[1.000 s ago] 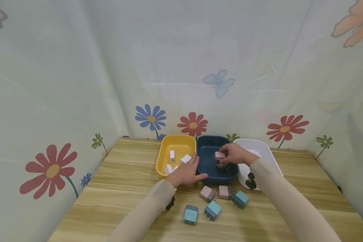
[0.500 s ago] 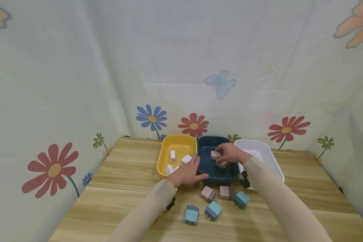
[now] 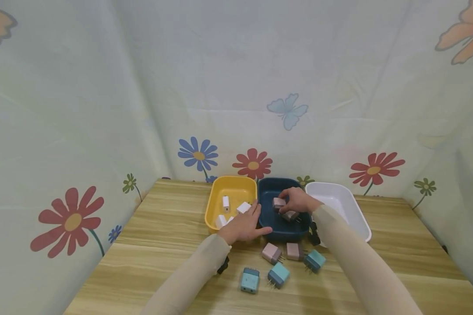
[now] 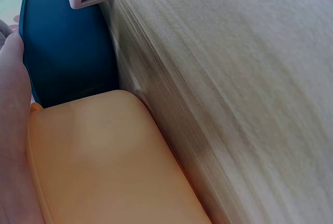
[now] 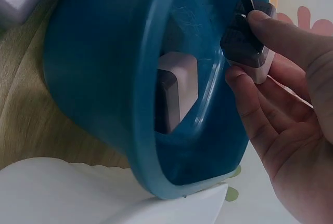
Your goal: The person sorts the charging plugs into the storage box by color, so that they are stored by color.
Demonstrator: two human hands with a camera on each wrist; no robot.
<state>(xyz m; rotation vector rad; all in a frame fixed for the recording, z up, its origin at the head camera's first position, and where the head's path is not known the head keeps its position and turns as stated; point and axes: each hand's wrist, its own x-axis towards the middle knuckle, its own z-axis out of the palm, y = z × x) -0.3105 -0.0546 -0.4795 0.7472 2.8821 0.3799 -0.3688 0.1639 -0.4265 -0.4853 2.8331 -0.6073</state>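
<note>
My right hand (image 3: 297, 201) is over the dark blue bin (image 3: 284, 236) and pinches a pink charger (image 3: 278, 203) between thumb and fingers. In the right wrist view the held charger (image 5: 250, 42) shows its dark prong end, close to the thumb. Below it, a second pink charger (image 5: 179, 91) lies on the bin's floor. My left hand (image 3: 242, 227) rests with extended fingers across the near rims of the yellow bin (image 3: 210, 210) and the blue bin. Inside the yellow bin lie several white chargers (image 3: 226, 203).
A white bin (image 3: 356, 210) stands right of the blue one. On the wooden table (image 3: 157, 245) before the bins lie two pink chargers (image 3: 271, 253) and several teal chargers (image 3: 250, 280). A flower-patterned cloth (image 3: 220, 87) hangs behind.
My right hand has shifted a little left inside the blue bin, carrying the pink charger away from the one lying there. The left hand stays in place.
</note>
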